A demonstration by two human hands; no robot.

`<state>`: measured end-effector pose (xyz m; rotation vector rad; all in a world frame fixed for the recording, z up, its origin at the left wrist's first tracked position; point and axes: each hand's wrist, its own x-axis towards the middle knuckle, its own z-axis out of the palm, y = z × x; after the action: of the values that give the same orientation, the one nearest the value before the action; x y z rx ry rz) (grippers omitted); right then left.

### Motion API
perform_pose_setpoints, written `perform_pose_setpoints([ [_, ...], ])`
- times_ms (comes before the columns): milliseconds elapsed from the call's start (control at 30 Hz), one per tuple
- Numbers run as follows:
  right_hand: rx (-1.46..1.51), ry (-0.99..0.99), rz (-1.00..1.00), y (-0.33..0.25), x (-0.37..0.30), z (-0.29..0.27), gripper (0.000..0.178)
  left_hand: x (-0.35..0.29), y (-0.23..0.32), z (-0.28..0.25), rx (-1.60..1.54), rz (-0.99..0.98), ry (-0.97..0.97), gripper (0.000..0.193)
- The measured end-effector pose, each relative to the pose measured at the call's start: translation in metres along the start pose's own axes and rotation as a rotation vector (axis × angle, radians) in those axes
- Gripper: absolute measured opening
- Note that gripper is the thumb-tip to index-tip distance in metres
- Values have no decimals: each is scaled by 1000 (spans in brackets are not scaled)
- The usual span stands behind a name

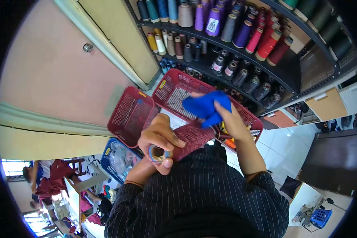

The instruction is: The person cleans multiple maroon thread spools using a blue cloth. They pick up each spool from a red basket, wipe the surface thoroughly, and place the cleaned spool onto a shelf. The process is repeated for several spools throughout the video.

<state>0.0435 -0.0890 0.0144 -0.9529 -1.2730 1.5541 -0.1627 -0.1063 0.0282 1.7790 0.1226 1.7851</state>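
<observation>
A cone of dark red thread (192,139) lies sideways in front of my chest. My left hand (159,139) is closed around its narrow end, where the hollow core shows. In my right hand (223,113) is a blue cloth (208,106), slightly blurred, bunched over the far end of the cone. The cloth hides part of that end, so I cannot tell how firmly it presses on the thread.
Dark shelves (242,43) ahead hold many coloured thread cones. Below stand two red baskets (127,111) and a blue basket (111,158) with clear plastic bags. A pink door (59,59) is at left. People work at tables (73,198) at lower left.
</observation>
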Motion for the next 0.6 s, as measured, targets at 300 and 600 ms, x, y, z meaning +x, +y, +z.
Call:
perform_pose_setpoints([
  [300, -86, -31, 253, 16, -9, 27, 41, -1, 2, -11, -17, 24, -52, 29],
  [600, 100, 553, 142, 34, -41, 13, 48, -32, -49, 51, -13, -360, 483, 76],
])
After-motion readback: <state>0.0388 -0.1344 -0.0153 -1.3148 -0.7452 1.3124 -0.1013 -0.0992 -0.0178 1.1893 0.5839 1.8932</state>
